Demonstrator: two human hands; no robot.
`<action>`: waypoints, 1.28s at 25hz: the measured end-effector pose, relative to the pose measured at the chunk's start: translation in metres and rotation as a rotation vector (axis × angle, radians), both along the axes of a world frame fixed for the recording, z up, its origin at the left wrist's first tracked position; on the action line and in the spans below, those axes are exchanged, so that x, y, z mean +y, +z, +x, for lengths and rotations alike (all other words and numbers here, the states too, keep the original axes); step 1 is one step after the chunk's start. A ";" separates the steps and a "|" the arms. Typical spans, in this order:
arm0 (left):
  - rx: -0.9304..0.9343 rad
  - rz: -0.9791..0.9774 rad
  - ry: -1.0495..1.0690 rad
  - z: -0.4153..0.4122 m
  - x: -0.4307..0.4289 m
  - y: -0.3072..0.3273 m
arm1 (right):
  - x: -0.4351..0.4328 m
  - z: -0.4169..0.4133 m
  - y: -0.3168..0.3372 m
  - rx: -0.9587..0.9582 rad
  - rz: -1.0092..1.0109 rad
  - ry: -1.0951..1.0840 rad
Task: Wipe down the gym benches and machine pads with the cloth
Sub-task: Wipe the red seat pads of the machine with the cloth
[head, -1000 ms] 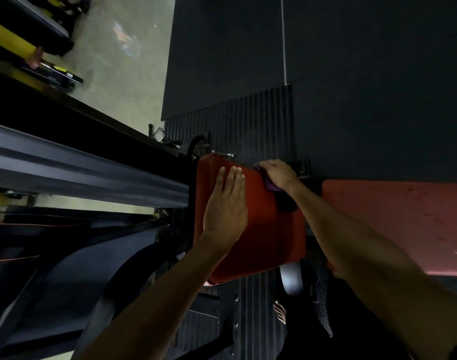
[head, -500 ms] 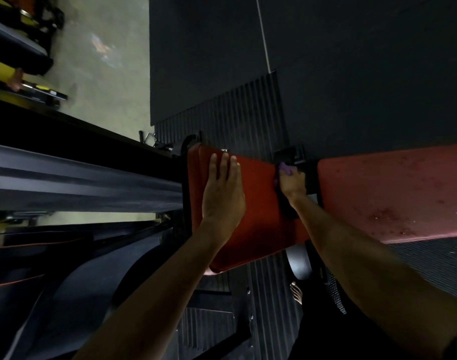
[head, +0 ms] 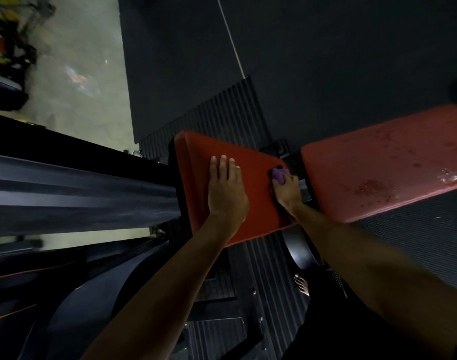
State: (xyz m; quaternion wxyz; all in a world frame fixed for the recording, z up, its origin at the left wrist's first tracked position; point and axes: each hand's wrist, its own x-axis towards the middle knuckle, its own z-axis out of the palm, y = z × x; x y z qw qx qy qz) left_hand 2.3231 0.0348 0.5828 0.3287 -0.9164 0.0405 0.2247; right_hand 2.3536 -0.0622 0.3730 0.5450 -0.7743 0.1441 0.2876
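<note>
From my feed I see the left hand [head: 226, 189] lying flat on the red seat pad [head: 258, 203], its fingers [head: 223, 165] straight and close together, the tips pointing toward the pad's far edge. It holds nothing and only presses on the upholstery.

The right hand [head: 287, 189] is at the right-hand edge of the same pad, with its fingers curled round the purple cloth [head: 280, 174]. The cloth is bunched small and bulges out beyond the fingertips at the far end of the hand. It sits against the pad's edge beside the dark gap that separates this pad from the longer red bench pad [head: 378, 162]. I cannot tell how much of the cloth is tucked under the palm.

The longer pad lies apart from both hands and shows darker blotches, with a wet-looking patch [head: 452, 175] near the right edge of the view.

A dark machine beam [head: 79, 193] runs in from the left to the seat pad. Below is a ribbed black floor mat [head: 222, 118], and a bare foot [head: 302, 284] stands on it under the right forearm.
</note>
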 end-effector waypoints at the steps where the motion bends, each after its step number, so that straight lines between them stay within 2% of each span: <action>1: 0.013 0.018 -0.016 -0.005 -0.001 -0.002 | 0.004 0.011 0.003 0.030 0.008 -0.010; 4: 0.010 0.046 -0.056 -0.009 -0.001 -0.005 | 0.014 0.006 0.044 -0.145 0.092 -0.018; 6: 0.031 0.084 -0.076 -0.009 -0.002 -0.008 | 0.008 -0.038 0.056 -0.268 0.190 -0.001; 9: 0.052 0.133 -0.085 -0.010 -0.001 -0.008 | -0.012 -0.104 0.033 -0.319 0.212 -0.069; 11: 0.045 0.144 -0.092 -0.010 0.001 -0.009 | -0.014 -0.099 0.008 -0.195 0.128 -0.145; 13: 0.055 0.139 -0.085 -0.012 -0.001 -0.009 | -0.009 -0.070 -0.005 0.032 0.022 -0.191; 15: 0.094 0.157 -0.077 -0.021 -0.006 -0.012 | -0.003 -0.049 0.002 0.130 0.028 -0.206; 16: 0.112 0.166 -0.082 -0.026 -0.008 -0.015 | -0.001 -0.046 0.017 0.096 0.065 -0.221; 19: 0.132 0.147 -0.090 -0.038 -0.016 -0.023 | 0.009 -0.084 0.056 -0.184 0.180 -0.219; 22: 0.156 0.164 -0.096 -0.049 -0.021 -0.025 | 0.010 -0.139 0.052 -0.312 0.182 -0.251; 23: 0.164 0.171 -0.108 -0.051 -0.022 -0.026 | 0.009 -0.142 0.041 -0.260 0.140 -0.300; 26: 0.166 0.178 -0.125 -0.052 -0.023 -0.027 | 0.004 -0.122 0.012 0.114 0.063 -0.473; 29: 0.187 0.183 -0.126 -0.052 -0.023 -0.025 | 0.007 -0.099 0.020 0.385 0.149 -0.699; 32: 0.178 0.164 -0.121 -0.053 -0.024 -0.023 | 0.026 -0.111 0.054 0.506 0.239 -0.879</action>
